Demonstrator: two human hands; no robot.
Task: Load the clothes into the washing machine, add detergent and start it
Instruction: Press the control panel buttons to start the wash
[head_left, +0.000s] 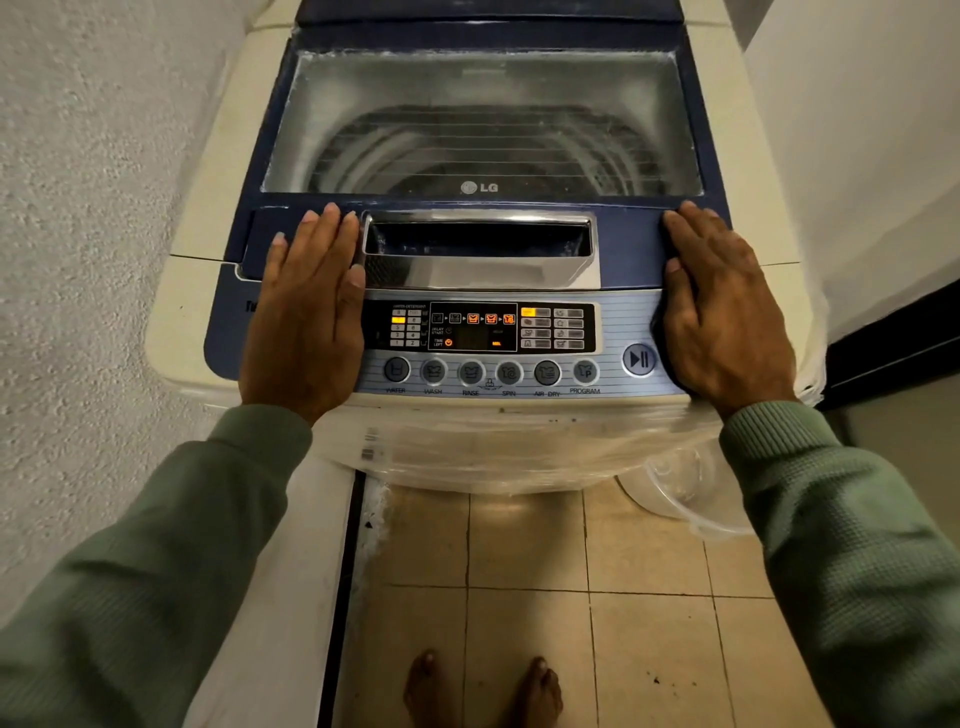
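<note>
Head view: looking straight down over a top-loading washing machine (208, 218), cream body with a blue top, set against the far side of a narrow space.
Lid: the glass lid (483, 119) lies flat and closed, and the ribbed drum (467, 150) shows dimly through it; I cannot tell whether clothes are inside.
Handle: a shiny recessed handle (478, 244) sits at the lid's near edge, right between the two hands.
Left hand: the left hand (306, 312) lies palm down, fingers straight and together, flat on the blue top just left of the handle, covering the left end of the control panel (483, 327); it holds nothing.
Right hand: the right hand (727, 312) lies flat too, fingers stretched out on the blue top right of the handle, gripping nothing.
Panel: orange lights glow on the dark display, and a row of round buttons (488, 372) runs along the near edge.
Start button: the round play-pause button (638, 359) sits at the right end of that row, just beside the right hand and not touched.
Sleeves: green knit sleeves (156, 545) cover both forearms.
Front: clear plastic wrap (519, 452) clings to the near face of the machine.
Floor: beige tiles (530, 597) below, with two bare feet (483, 686) at the near edge.
Left side: a rough white wall (78, 208).
</note>
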